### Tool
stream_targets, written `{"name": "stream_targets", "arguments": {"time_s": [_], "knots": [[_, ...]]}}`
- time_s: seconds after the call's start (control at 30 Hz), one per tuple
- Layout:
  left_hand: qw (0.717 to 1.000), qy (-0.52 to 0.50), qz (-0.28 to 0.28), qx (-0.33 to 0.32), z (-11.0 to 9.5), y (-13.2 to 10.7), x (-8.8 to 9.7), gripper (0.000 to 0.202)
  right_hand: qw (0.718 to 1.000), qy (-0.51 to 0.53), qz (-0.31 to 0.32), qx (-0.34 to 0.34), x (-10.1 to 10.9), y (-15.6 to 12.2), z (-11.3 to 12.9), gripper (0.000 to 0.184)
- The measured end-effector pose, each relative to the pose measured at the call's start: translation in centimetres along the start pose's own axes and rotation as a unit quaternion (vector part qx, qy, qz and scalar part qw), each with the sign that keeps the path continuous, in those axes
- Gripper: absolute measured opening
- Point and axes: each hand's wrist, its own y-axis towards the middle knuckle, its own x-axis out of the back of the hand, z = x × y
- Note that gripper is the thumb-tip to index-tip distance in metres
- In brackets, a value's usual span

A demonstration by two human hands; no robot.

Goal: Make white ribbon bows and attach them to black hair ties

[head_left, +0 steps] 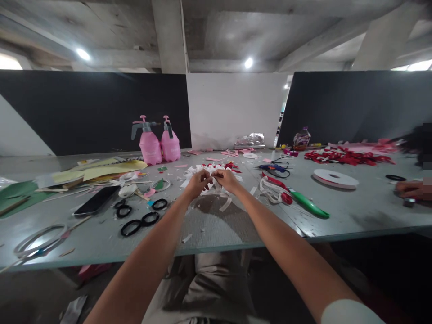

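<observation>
Over the middle of the table, my left hand (pixel 200 183) and my right hand (pixel 227 180) meet fingertip to fingertip. Both are closed in a pinch on a thin white ribbon (pixel 216 183), part of which is hidden by the fingers. Just behind and below the hands lies a pile of white ribbon pieces (pixel 191 173), with some red pieces (pixel 231 165) at its far side. A loose pale strip (pixel 225 204) hangs or lies just below my right hand.
Left are black-handled scissors (pixel 140 223), a phone (pixel 97 200) and two pink spray bottles (pixel 150 147). Right are a glue gun (pixel 272 168), green-handled tool (pixel 308 203), ribbon roll (pixel 335 178) and red ribbon heap (pixel 347 156). Another person's hand (pixel 413 189) rests at the far right.
</observation>
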Motion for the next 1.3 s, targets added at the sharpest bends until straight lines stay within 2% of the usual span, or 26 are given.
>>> {"name": "stream_targets", "arguments": {"time_s": [0.23, 0.5, 0.67, 0.7, 0.77, 0.83, 0.87, 1.0, 1.17, 1.3], "knots": [[0.999, -0.04, -0.021, -0.001, -0.4, 0.1, -0.2, 0.028, 0.994, 0.079, -0.062, -0.039, -1.1, 0.4, -0.4, 0.024], [0.999, -0.044, -0.03, -0.005, -0.2, 0.5, -0.6, 0.022, 0.993, 0.076, -0.084, -0.021, -1.7, 0.4, -0.7, 0.028], [0.999, -0.038, -0.026, -0.005, 0.2, 0.7, -1.0, 0.018, 0.994, 0.061, -0.088, -0.038, -2.4, 0.6, -1.5, 0.029], [0.999, -0.033, -0.026, -0.004, 0.2, 0.7, -1.1, 0.018, 0.992, 0.057, -0.1, -0.045, -2.3, 0.8, -1.7, 0.028], [1.0, -0.018, -0.021, -0.008, 0.2, 0.5, -1.1, 0.019, 0.983, 0.059, -0.163, -0.058, -1.5, 1.0, -2.2, 0.027], [1.0, -0.006, -0.019, -0.015, 0.1, 0.3, -1.0, 0.02, 0.967, 0.069, -0.238, -0.062, -0.3, 1.1, -2.6, 0.025], [1.0, -0.003, -0.023, -0.019, 0.1, 0.2, -0.9, 0.02, 0.964, 0.07, -0.25, -0.057, 0.4, 1.1, -2.8, 0.024], [0.998, 0.015, -0.06, -0.032, -0.1, -0.1, -0.6, 0.025, 0.978, 0.062, -0.198, -0.016, 1.7, 0.9, -2.8, 0.025], [0.994, 0.057, -0.089, -0.021, -0.2, 0.0, -0.3, 0.041, 0.988, 0.007, -0.145, 0.046, 0.4, 0.7, -1.5, 0.022], [0.992, 0.007, -0.121, -0.022, -0.4, 0.3, -0.2, 0.035, 0.985, -0.061, -0.136, 0.086, 0.0, 0.2, -0.1, 0.019]]}}
